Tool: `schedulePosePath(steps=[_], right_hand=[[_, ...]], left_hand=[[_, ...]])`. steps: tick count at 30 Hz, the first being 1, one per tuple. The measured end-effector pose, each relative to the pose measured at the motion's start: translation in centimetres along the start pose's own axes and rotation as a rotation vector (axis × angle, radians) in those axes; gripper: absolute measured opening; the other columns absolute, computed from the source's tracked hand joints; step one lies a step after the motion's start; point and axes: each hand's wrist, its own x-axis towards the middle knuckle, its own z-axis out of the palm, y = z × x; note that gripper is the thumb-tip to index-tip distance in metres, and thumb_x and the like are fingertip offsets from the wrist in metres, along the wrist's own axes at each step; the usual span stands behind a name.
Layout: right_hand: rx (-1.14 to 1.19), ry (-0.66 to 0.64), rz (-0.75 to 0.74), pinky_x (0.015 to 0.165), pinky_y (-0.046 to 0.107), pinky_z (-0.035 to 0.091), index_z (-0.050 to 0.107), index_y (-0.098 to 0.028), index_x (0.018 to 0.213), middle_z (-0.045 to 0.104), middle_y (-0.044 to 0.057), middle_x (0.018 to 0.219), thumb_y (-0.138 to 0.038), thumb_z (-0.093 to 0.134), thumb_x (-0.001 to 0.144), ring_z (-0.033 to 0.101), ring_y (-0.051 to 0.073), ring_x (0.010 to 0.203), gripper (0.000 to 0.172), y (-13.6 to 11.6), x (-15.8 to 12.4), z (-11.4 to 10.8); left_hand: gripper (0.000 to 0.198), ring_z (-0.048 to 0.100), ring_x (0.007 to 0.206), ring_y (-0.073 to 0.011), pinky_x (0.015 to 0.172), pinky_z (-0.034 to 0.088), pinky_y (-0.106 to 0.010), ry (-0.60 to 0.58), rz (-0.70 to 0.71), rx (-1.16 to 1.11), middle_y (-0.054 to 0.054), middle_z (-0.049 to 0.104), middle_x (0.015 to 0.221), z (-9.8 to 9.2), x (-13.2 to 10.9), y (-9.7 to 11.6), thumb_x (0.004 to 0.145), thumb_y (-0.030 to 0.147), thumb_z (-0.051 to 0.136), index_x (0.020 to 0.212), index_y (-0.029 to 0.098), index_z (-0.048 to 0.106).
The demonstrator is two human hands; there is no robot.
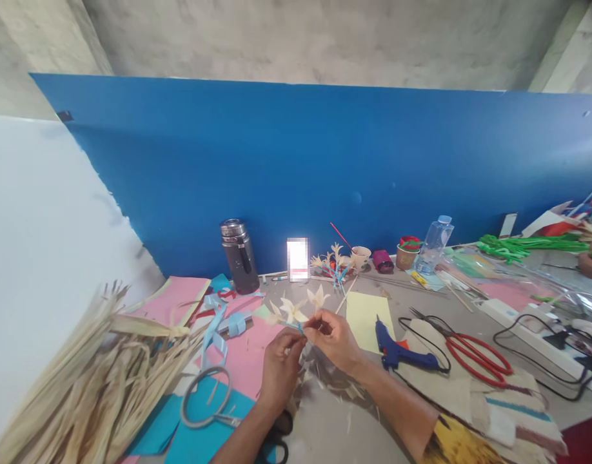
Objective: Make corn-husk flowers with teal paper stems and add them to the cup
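At the middle of the table, pale corn-husk flowers (pixel 293 310) with pointed petals stand up just beyond my fingers. My left hand (pixel 280 364) is closed in a pinch at the base of the flowers, where a bit of blue strip (pixel 300 327) shows. From the right, my right hand (pixel 335 338) comes in with its thumb and forefinger pinched on the same spot, touching the fingertips of the left. The stems themselves are mostly hidden by the fingers. Black-handled scissors (pixel 276 441) lie partly under my left forearm.
Dried corn husks (pixel 97 380) and a grey ring-shaped tool (pixel 184 399) lie left. A dark thermos (pixel 240 258) stands behind. At right are a blue glue gun (pixel 397 351), red-handled scissors (pixel 474 357), a plastic bottle (pixel 435 245) and a power strip (pixel 528 335) with cables.
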Motion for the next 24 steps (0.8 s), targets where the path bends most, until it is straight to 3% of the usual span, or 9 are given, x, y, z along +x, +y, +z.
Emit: schedulePosePath(steps=[6, 11, 19, 24], right_hand=[[0.092, 0.100, -0.054, 0.057, 0.024, 0.046, 0.067, -0.020, 0.078, 0.063, -0.001, 0.068, -0.032, 0.073, 0.076, 0.055, 0.013, 0.058, 0.014, -0.5, -0.1, -0.7], [0.329, 0.160, 0.056, 0.053, 0.028, 0.050, 0.059, -0.020, 0.063, 0.063, 0.000, 0.058, -0.043, 0.080, 0.070, 0.058, 0.014, 0.051, 0.032, -0.8, 0.2, -0.5], [0.649, 0.171, 0.246, 0.058, 0.028, 0.055, 0.064, -0.017, 0.066, 0.068, 0.001, 0.060, -0.044, 0.089, 0.061, 0.062, 0.013, 0.053, 0.037, -0.7, 0.4, -0.3], [0.572, 0.122, 0.219, 0.050, 0.024, 0.052, 0.065, -0.017, 0.072, 0.066, 0.000, 0.065, -0.047, 0.085, 0.066, 0.060, 0.013, 0.056, 0.036, -0.3, 0.4, -0.3]], left_hand=[[0.017, 0.068, 0.078, -0.0249, 0.075, 0.049, -0.034, -0.006, -0.001, 0.099, -0.006, 0.076, 0.080, -0.3, 0.0, -0.5, 0.081, 0.034, 0.062, 0.075, 0.024, 0.076], [0.019, 0.067, 0.078, -0.0258, 0.075, 0.047, -0.035, 0.034, -0.044, 0.131, -0.006, 0.073, 0.076, -0.1, 0.0, -0.7, 0.080, 0.036, 0.061, 0.070, 0.023, 0.070], [0.029, 0.063, 0.069, -0.0235, 0.067, 0.044, -0.034, -0.001, -0.069, 0.212, -0.005, 0.070, 0.068, 0.2, -0.3, -0.7, 0.084, 0.037, 0.054, 0.063, 0.022, 0.067], [0.023, 0.065, 0.073, -0.0219, 0.072, 0.049, -0.034, 0.068, 0.005, 0.215, -0.004, 0.071, 0.072, 0.1, -0.5, -1.0, 0.087, 0.034, 0.053, 0.079, 0.020, 0.070]])
